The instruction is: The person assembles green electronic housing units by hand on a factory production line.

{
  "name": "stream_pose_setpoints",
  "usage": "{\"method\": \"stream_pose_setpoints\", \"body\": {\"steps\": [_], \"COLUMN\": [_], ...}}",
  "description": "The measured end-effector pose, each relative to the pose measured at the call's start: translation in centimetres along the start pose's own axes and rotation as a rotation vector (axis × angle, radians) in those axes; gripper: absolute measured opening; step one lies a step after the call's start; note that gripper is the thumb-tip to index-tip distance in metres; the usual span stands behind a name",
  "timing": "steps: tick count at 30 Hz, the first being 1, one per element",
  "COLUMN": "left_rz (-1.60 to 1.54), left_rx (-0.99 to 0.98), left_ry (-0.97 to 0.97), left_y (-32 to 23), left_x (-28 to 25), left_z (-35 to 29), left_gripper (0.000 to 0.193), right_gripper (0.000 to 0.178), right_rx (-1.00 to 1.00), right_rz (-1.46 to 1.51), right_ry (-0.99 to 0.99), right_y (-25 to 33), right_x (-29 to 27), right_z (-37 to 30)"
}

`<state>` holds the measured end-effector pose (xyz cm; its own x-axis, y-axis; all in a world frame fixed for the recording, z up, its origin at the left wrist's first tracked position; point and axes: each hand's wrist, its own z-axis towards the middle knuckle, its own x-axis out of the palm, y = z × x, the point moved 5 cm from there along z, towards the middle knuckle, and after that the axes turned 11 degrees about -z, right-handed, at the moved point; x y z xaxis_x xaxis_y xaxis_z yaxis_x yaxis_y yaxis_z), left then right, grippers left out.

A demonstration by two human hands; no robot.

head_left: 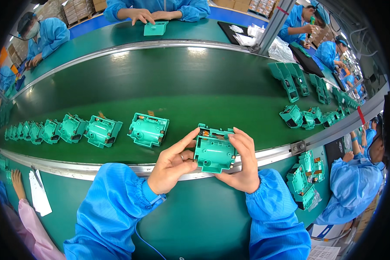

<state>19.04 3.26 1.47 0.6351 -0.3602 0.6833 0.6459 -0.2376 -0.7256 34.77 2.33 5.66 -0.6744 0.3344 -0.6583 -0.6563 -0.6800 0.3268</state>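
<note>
Between my two hands is a green plastic housing, held over the near metal rail of the belt. Its molded inner side, with bosses and a dark slot along the top, faces up. My left hand grips its left side with thumb and fingers; a ring shows on one finger. Along the right side, the fingers of my right hand are closed, with the thumb at the lower corner. Left of my hands, a similar green housing lies on the green conveyor belt, apart from them.
More housings line the belt leftward. Green parts lie at its far right, and several housings sit on the bench to my right. A metal rail edges the belt. White paper lies left. Co-workers in blue sit around.
</note>
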Motion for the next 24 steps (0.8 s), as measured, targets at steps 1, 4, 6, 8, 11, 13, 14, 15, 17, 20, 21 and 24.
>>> {"method": "stream_pose_setpoints", "body": {"steps": [1,4,6,8,11,13,14,15,17,20,21,24], "left_rz": [0.007,0.016,0.018,0.019,0.014,0.013,0.012,0.012,-0.022,-0.059,-0.061,-0.075], "left_rx": [0.009,0.020,0.023,0.028,0.046,0.046,0.046,0.046,0.070,0.080,0.078,0.082], "left_ry": [0.005,0.013,0.016,-0.009,-0.021,-0.030,-0.040,-0.038,-0.072,-0.102,-0.099,-0.097], "left_y": [0.0,0.0,-0.1,-0.2,-0.2,-0.2,-0.2,-0.3,-0.3,-0.4,-0.3,-0.1], "left_x": [-0.3,-1.0,-1.3,-1.5,-1.7,-1.6,-1.6,-1.6,-1.7,-1.6,-1.5,-1.6], "left_z": [0.0,-0.1,-0.1,-0.1,0.0,0.0,0.1,0.2,0.3,0.4,0.5,0.8], "left_gripper": [0.067,0.067,0.066,0.066,0.065,0.064,0.063,0.063,0.063,0.063,0.063,0.063], "right_gripper": [0.073,0.072,0.073,0.073,0.073,0.074,0.076,0.078,0.075,0.066,0.061,0.052], "right_rx": [0.000,-0.005,-0.011,0.000,0.010,0.009,0.008,0.007,0.168,0.537,0.748,0.781], "right_rz": [0.000,-0.004,0.003,0.025,0.056,0.064,0.084,0.105,0.359,0.894,1.169,1.259], "right_ry": [0.000,0.005,0.009,0.010,0.023,0.032,0.039,0.045,0.007,0.011,0.053,0.118], "right_y": [0.0,0.1,0.2,0.1,-0.1,-0.3,-0.3,-0.4,-0.8,-2.2,-2.7,-2.9], "right_x": [0.2,0.8,1.1,1.4,1.7,1.7,1.7,1.6,1.7,2.4,3.2,3.3], "right_z": [0.0,0.0,0.1,0.1,0.1,0.1,0.1,0.1,0.0,-1.0,-1.6,-1.6]}}
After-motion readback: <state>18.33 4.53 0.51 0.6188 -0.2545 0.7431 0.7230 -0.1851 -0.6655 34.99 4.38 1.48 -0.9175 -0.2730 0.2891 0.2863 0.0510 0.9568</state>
